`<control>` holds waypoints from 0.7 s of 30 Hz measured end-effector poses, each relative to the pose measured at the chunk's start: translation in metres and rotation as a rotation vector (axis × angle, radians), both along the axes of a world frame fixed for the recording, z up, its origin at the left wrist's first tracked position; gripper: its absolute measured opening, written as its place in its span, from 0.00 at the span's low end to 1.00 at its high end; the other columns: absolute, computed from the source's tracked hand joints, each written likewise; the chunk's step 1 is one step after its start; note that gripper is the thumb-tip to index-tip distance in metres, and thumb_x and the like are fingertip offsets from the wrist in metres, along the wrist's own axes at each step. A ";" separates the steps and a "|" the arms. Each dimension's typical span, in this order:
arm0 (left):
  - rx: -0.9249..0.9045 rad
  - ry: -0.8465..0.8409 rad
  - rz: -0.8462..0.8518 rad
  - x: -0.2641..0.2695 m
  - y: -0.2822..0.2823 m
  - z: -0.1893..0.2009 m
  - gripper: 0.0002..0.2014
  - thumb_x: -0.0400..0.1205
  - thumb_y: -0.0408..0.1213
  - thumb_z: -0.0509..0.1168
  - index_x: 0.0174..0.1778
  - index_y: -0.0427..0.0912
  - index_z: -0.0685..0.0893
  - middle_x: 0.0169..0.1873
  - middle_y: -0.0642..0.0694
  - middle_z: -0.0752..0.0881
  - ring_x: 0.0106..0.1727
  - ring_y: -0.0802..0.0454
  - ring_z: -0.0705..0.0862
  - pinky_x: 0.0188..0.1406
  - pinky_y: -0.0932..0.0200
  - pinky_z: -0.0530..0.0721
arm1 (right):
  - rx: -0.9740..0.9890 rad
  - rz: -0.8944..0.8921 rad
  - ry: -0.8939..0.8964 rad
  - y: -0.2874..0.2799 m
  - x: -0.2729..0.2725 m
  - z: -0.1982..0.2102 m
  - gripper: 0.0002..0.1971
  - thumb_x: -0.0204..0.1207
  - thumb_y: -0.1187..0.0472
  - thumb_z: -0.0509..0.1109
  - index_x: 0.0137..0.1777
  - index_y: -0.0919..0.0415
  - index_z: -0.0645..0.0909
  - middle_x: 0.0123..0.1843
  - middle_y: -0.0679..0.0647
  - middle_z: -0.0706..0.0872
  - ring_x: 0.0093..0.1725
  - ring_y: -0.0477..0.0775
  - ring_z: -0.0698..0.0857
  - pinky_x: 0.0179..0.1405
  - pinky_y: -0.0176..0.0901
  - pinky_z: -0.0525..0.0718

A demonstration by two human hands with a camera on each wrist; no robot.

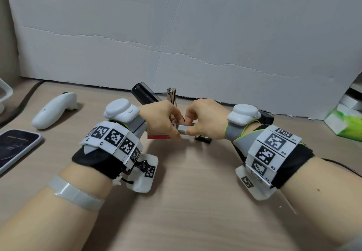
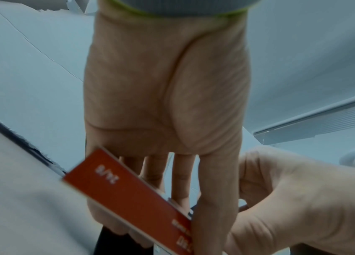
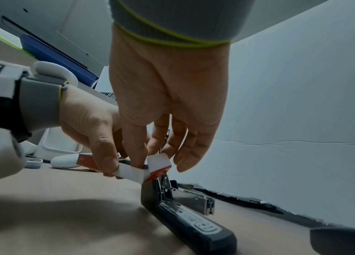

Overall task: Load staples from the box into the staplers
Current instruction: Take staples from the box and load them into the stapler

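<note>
Both hands meet over the middle of the table on a small red and white staple box (image 1: pixel 159 135). My left hand (image 1: pixel 175 131) grips the box's body, its red side (image 2: pixel 128 198) facing the left wrist camera. Thumb and forefinger of my right hand (image 1: pixel 188 128) pinch the box's open white end (image 3: pixel 158 163), where a flap stands up. Just behind and below the box a black stapler (image 3: pixel 194 222) lies on the table, swung open, its metal magazine (image 1: pixel 171 94) upright. A second black stapler (image 1: pixel 266 117) shows behind my right wrist. No staples are visible.
A white controller (image 1: pixel 56 111) and a phone (image 1: pixel 15 149) lie at the left. A green and white carton (image 1: pixel 344 122) stands at the right edge. A creased grey board (image 1: pixel 195 35) closes off the back. Bare wooden table (image 1: pixel 186 201) lies in front.
</note>
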State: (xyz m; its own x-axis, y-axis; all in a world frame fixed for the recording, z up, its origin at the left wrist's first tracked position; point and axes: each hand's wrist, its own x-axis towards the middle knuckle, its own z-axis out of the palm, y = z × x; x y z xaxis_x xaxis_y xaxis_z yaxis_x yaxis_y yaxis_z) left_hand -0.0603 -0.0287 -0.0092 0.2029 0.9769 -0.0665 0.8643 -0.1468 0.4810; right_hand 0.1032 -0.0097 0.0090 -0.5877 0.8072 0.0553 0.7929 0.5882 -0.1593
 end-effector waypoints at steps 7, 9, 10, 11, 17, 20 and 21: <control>0.015 -0.007 0.013 0.002 -0.002 0.000 0.21 0.67 0.46 0.80 0.55 0.54 0.86 0.37 0.55 0.84 0.33 0.59 0.80 0.31 0.64 0.75 | 0.013 0.012 -0.005 -0.001 0.001 -0.004 0.07 0.68 0.58 0.78 0.42 0.59 0.87 0.43 0.50 0.85 0.45 0.52 0.81 0.46 0.46 0.83; 0.028 0.012 0.005 0.002 -0.002 0.001 0.22 0.67 0.47 0.80 0.56 0.54 0.86 0.41 0.53 0.85 0.36 0.58 0.81 0.32 0.64 0.77 | 0.013 0.032 -0.036 0.000 0.000 -0.004 0.06 0.69 0.58 0.78 0.43 0.59 0.88 0.45 0.51 0.87 0.47 0.53 0.83 0.48 0.47 0.83; 0.029 0.021 -0.001 0.002 -0.002 0.000 0.22 0.67 0.47 0.80 0.57 0.53 0.86 0.43 0.51 0.86 0.37 0.57 0.81 0.32 0.64 0.78 | 0.005 0.042 -0.045 0.001 0.000 -0.004 0.06 0.69 0.58 0.78 0.44 0.58 0.89 0.46 0.52 0.87 0.48 0.54 0.84 0.49 0.48 0.84; 0.031 0.028 -0.002 0.001 -0.003 0.000 0.22 0.67 0.48 0.80 0.57 0.53 0.87 0.44 0.50 0.87 0.37 0.56 0.81 0.33 0.64 0.78 | -0.005 0.049 -0.047 0.001 0.000 -0.005 0.07 0.70 0.57 0.78 0.46 0.57 0.90 0.46 0.51 0.86 0.48 0.53 0.83 0.49 0.47 0.83; 0.052 0.046 0.023 -0.003 -0.002 0.002 0.24 0.66 0.48 0.81 0.58 0.53 0.87 0.42 0.53 0.84 0.41 0.54 0.82 0.33 0.65 0.77 | -0.032 0.067 -0.016 0.003 -0.002 -0.006 0.09 0.75 0.56 0.75 0.54 0.53 0.90 0.45 0.44 0.79 0.47 0.46 0.78 0.47 0.38 0.73; 0.057 0.041 0.022 -0.003 -0.001 0.001 0.22 0.66 0.47 0.81 0.56 0.53 0.88 0.43 0.50 0.85 0.36 0.57 0.79 0.30 0.64 0.76 | -0.029 0.048 -0.041 0.002 -0.010 -0.007 0.06 0.73 0.59 0.75 0.49 0.54 0.89 0.43 0.44 0.81 0.49 0.51 0.82 0.48 0.43 0.80; 0.058 0.037 0.022 -0.004 0.000 0.001 0.22 0.66 0.47 0.81 0.55 0.52 0.88 0.41 0.51 0.84 0.35 0.57 0.79 0.30 0.64 0.75 | -0.028 0.035 -0.044 0.001 -0.011 -0.007 0.05 0.72 0.60 0.74 0.47 0.55 0.89 0.44 0.47 0.83 0.48 0.52 0.83 0.47 0.44 0.83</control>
State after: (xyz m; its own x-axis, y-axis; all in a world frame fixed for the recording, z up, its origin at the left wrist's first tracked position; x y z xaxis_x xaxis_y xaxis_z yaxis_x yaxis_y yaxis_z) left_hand -0.0639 -0.0289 -0.0079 0.1799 0.9835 -0.0165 0.8845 -0.1545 0.4401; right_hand 0.0920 -0.0085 0.0019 -0.6173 0.7867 0.0066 0.7782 0.6118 -0.1419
